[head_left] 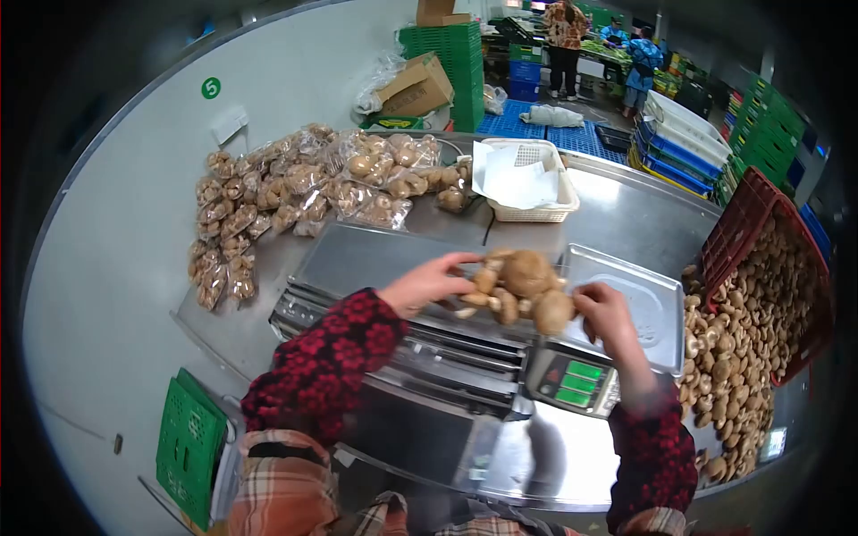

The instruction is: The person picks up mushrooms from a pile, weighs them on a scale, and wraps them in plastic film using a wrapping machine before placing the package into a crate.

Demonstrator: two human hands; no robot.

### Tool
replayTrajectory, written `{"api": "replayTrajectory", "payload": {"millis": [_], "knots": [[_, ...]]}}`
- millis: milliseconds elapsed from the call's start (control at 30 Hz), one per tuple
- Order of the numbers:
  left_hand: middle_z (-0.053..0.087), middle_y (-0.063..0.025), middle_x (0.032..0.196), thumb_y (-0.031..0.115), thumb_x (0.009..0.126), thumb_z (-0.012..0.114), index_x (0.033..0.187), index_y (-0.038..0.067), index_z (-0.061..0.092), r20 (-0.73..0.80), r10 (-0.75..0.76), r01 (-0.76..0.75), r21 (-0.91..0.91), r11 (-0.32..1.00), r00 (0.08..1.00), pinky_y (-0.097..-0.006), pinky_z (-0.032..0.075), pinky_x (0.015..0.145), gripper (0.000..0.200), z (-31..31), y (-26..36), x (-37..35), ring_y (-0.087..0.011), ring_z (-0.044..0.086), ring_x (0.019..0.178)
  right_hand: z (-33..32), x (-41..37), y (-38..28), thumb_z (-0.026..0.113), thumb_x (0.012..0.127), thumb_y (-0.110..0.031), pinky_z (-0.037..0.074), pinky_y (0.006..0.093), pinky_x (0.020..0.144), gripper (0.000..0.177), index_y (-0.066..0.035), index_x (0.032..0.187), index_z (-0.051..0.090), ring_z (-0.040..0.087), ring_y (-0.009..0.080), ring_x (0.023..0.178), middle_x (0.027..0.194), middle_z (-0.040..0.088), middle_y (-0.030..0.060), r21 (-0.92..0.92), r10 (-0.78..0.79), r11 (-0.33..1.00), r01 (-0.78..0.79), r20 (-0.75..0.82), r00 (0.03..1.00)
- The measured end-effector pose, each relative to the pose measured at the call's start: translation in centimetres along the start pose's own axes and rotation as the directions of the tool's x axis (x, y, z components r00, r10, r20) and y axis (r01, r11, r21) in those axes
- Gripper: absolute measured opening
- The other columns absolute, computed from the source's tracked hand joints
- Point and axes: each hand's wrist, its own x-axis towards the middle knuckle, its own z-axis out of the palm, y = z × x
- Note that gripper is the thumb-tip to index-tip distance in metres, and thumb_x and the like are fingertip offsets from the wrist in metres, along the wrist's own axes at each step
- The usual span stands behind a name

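Observation:
A cluster of brown shiitake mushrooms (525,279) is between my two hands, above the metal counter and close to the scale (572,380) with its lit green display. My left hand (431,284) grips its left side, thumb and fingers curved around the smaller mushrooms. At the right edge, my right hand (609,314) has its bent fingers against a mushroom. Whether a clear bag encloses the cluster I cannot tell. Just behind my right hand lies a shallow metal tray (661,335). Under my left forearm runs a long flat-topped metal machine (375,259).
Many bagged mushrooms (304,179) are piled at the back left against the wall. A white basket (536,213) holding paper sheets stands at the back. On the right, a tipped red crate (735,228) spills loose mushrooms (728,366). Several people work in the background.

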Motion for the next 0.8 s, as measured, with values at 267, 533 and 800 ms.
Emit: {"api": "replayTrajectory", "payload": {"millis": [267, 533, 800], "knots": [[0.048, -0.0114, 0.122, 0.017, 0.082, 0.063, 0.135, 0.009, 0.039, -0.142, -0.036, 0.036, 0.002, 0.999, 0.989, -0.0256, 0.048, 0.079, 0.059, -18.8, -7.1, -7.7, -0.0158, 0.055, 0.099, 22.9, 4.6, -1.8, 0.061, 0.077, -0.017, 0.05, 0.0335, 0.069, 0.029, 0.003, 0.097, 0.064, 0.064, 0.0276, 0.071, 0.078, 0.065, 0.0197, -0.24, -0.033, 0.97, 0.032, 0.0, 0.999], [0.055, -0.0123, 0.094, 0.019, 0.082, 0.065, 0.094, -0.001, 0.057, -0.35, 0.444, -0.11, 0.671, 0.733, 0.825, -0.0322, 0.047, 0.074, 0.025, -24.2, -11.5, -15.1, -0.0215, 0.058, 0.079, 21.1, -7.0, -1.0, 0.069, 0.077, -0.015, 0.046, 0.0394, 0.058, 0.02, -0.001, 0.073, 0.055, 0.057, 0.0328, 0.064, 0.068, 0.058, 0.0145, -0.687, -0.409, 0.721, 0.091, -0.315, 0.856], [0.051, -0.0055, 0.078, 0.031, 0.071, 0.071, 0.064, 0.006, 0.066, -0.269, 0.632, 0.089, 0.949, 0.302, 0.727, -0.0395, 0.037, 0.07, 0.027, -20.3, -12.9, -18.7, -0.0261, 0.047, 0.083, 25.2, -8.5, 0.8, 0.069, 0.073, -0.025, 0.039, 0.041, 0.071, 0.02, -0.006, 0.065, 0.067, 0.052, 0.0286, 0.078, 0.07, 0.056, 0.0092, -0.867, -0.538, 0.488, 0.101, -0.208, 0.817]]}}
